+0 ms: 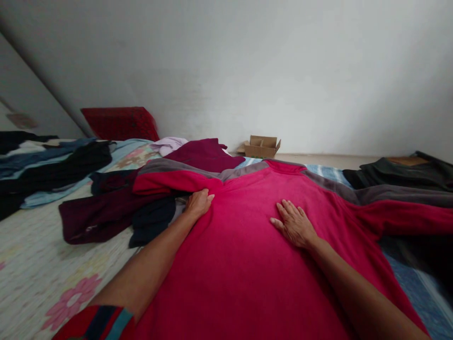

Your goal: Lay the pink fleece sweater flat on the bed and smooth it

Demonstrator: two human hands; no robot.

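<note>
Toward six o'clock, pinkish-red top (240, 264) lies spread. Left hand (200, 203) near seven: grip closed on top's underarm. Right hand (295, 224) at four: palm flat, fingers extended. Step seems smoothing; next move probably needs steady left hold.

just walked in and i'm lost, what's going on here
A red top lies spread out. The person's left hand grips its edge beside a sleeve, while the right hand rests flat on it. Other clothes lie to either side, and an open box stands near the wall.
</note>
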